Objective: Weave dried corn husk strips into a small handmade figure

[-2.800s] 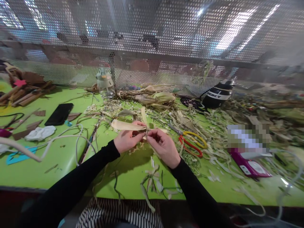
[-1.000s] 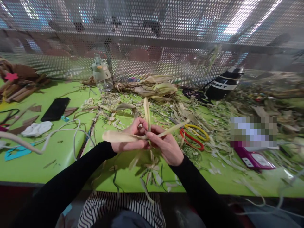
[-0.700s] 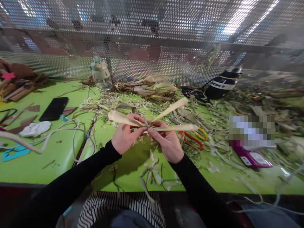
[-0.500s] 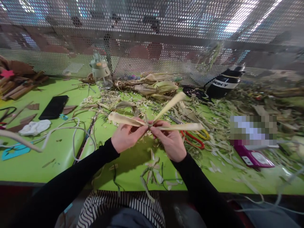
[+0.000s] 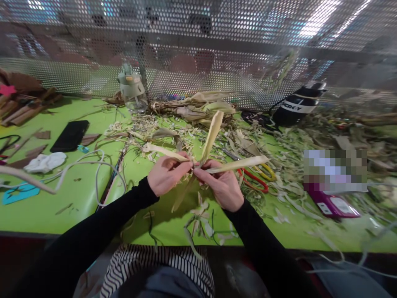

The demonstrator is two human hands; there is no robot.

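Observation:
Both hands meet above the green table (image 5: pixel 136 215), pinching the middle of a cross of pale corn husk strips (image 5: pixel 211 134). My left hand (image 5: pixel 167 171) is closed on the centre from the left, thumb and fingertips together. From the other side my right hand (image 5: pixel 221 184) grips the same spot. One strip points up and away, one lies out to the left, one to the right, and one hangs down toward me. The knot or join at the centre is mostly covered by the fingertips. Scissors with red and yellow handles (image 5: pixel 256 182) lie just beyond my right hand.
Husk scraps (image 5: pixel 201 223) lie in front of me, and a pile of dried husks (image 5: pixel 198 109) sits behind. A clear bottle (image 5: pixel 133 89), a black bottle (image 5: pixel 299 105), a phone (image 5: pixel 70 135), a white cable (image 5: pixel 99 169) and a purple packet (image 5: pixel 335 203) stand or lie around.
The husk cross has turned in my fingers: the upper strip now stands more upright, the right one tilts up, and a strip shows hanging below. Both hands stay in nearly the same place.

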